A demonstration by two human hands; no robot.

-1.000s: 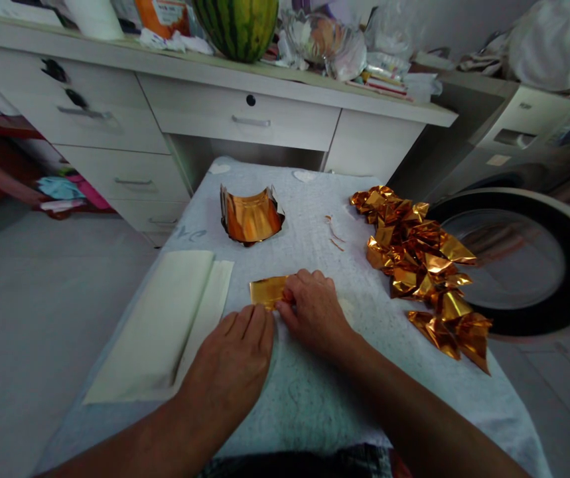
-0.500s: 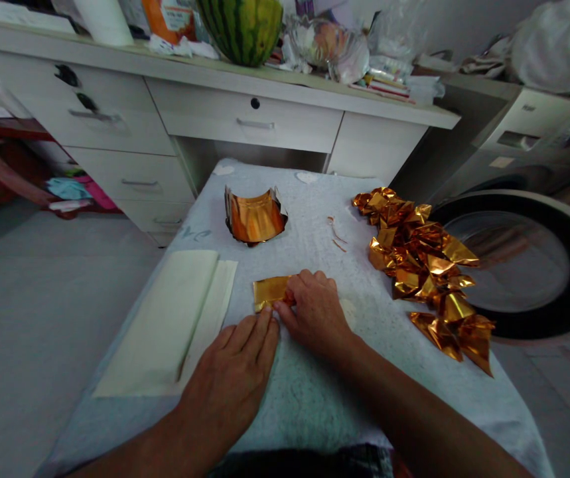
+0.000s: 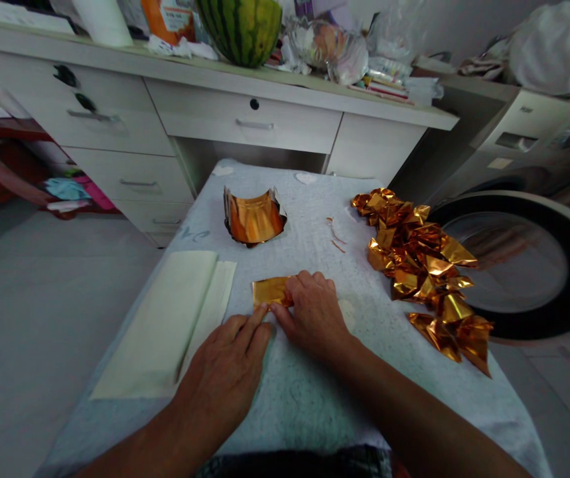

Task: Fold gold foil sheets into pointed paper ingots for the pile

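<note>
A small folded strip of gold foil (image 3: 269,291) lies flat on the cloth-covered table (image 3: 309,398). On its right end is my right hand (image 3: 316,312), fingers bent and pressed together over the foil. My left hand (image 3: 227,365) rests palm down, its fingers stretched out, with a fingertip touching the foil's lower edge. Behind the strip stands a curved stack of gold foil sheets (image 3: 255,218). Pale folded paper (image 3: 160,325) lies left of my hands. Several folded gold foil pieces (image 3: 414,255) are heaped along the right side.
Thin brown strands (image 3: 336,232) lie beyond my right hand. A white drawer counter (image 3: 265,126) at the back carries a cut watermelon (image 3: 242,30) and bags. At right, a washing machine door (image 3: 558,265) hangs open beside the table.
My left hand has drawn slightly down and left, away from the right thumb, with its fingers a little more apart. My right hand has barely moved on the foil strip.
</note>
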